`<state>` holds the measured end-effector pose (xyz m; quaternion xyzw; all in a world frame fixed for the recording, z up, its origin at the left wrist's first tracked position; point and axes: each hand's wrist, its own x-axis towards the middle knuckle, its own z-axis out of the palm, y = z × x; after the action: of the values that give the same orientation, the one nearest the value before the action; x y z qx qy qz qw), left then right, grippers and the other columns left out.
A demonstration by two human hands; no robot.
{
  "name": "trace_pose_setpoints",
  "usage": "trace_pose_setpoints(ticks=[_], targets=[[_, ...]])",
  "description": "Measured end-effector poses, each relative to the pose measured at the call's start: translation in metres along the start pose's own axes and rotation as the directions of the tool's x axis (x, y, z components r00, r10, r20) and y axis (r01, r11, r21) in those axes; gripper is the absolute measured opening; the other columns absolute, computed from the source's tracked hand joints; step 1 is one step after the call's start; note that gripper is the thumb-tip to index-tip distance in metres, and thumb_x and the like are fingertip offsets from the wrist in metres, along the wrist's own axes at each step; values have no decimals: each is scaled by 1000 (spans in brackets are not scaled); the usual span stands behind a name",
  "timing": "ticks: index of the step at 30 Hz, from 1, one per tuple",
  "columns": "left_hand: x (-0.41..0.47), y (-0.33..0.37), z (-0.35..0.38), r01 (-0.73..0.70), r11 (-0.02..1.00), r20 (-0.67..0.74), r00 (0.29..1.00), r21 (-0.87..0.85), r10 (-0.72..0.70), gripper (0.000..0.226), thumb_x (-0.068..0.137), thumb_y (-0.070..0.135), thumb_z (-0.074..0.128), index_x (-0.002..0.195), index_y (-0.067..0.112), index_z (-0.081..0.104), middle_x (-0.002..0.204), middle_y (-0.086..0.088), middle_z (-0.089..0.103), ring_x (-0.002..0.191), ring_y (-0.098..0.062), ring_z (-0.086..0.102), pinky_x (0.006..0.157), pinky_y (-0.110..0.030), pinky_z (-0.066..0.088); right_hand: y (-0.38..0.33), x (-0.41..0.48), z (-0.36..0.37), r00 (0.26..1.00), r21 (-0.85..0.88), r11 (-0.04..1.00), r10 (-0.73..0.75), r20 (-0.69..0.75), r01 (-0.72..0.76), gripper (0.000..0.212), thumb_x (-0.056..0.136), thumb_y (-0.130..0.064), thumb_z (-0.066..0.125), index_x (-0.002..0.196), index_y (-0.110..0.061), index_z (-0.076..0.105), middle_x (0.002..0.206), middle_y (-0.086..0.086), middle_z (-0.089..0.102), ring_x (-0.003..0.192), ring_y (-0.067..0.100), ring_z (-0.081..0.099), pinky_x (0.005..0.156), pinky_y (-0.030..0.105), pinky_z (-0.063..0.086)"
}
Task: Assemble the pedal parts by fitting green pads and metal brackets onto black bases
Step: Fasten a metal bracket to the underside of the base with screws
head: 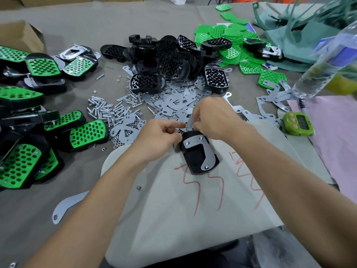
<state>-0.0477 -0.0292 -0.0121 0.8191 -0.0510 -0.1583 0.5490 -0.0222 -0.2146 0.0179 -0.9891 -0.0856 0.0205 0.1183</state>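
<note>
A black pedal base (195, 157) lies face down on the pale board (173, 209) in front of me, with a curved metal bracket (202, 149) on its back and screw ends showing through it. My left hand (158, 138) grips the base's far left edge. My right hand (214, 117) pinches a small flat metal plate (190, 121) at the base's far end. Loose black bases (164, 60) are heaped at the back centre, green pads (231, 39) at the back right.
Finished green-and-black pedals (38, 117) are stacked on the left. Screws and nuts (110, 111) and flat metal plates (177, 99) are spread in the middle. A green timer (298, 123) and a water bottle (324, 64) stand at the right. One bracket (65, 207) lies near the left.
</note>
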Motion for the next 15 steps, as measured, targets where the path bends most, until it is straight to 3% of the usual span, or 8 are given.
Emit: trace_pose_setpoints(ticks=[3,6,7,9,11,15], targets=[[0,-1,0,5,1000,-11,1000,14,-5,32,88,8,72,102,36,75,72,9,69,72,-12,56,76,-31,45,1,-1,5,999,106,994,41,-16,-39,10,77,-14,72,71,-19,77,77,2,74,79,26,67,67,28,48],[-2,-3,3,8,1000,-80,997,-23,-9,30,87,8,72,101,35,75,73,11,70,71,-9,58,77,-27,46,5,-7,10,989,297,951,116,-91,-85,11,80,-16,74,72,-22,78,95,-3,77,89,18,70,78,28,55],[-2,-3,4,7,998,-127,992,-57,-15,28,88,10,73,102,33,76,73,14,71,70,-5,61,77,-24,47,6,-9,9,978,398,910,174,-113,-116,11,81,-17,75,72,-24,78,94,-6,77,85,13,70,77,26,55],[-3,-1,4,-17,988,-220,975,-152,-17,20,90,14,75,104,28,79,75,14,74,69,0,65,73,-15,50,5,-13,4,951,586,792,288,-114,-169,15,80,-19,77,67,-27,77,71,-9,74,58,4,64,56,15,48],[-6,5,4,-66,970,-251,968,-232,6,15,91,15,75,103,24,80,75,9,74,64,-2,65,63,-10,47,1,-22,-4,949,673,711,312,-42,-203,13,78,-20,78,65,-23,76,56,-9,67,45,4,52,46,14,39],[-12,19,5,-79,937,-183,983,-339,17,11,89,7,77,96,16,79,68,0,73,56,-11,64,54,-15,44,-14,-50,-14,972,739,633,183,149,-232,13,80,-21,78,70,-14,75,59,9,56,58,14,45,59,30,36]])
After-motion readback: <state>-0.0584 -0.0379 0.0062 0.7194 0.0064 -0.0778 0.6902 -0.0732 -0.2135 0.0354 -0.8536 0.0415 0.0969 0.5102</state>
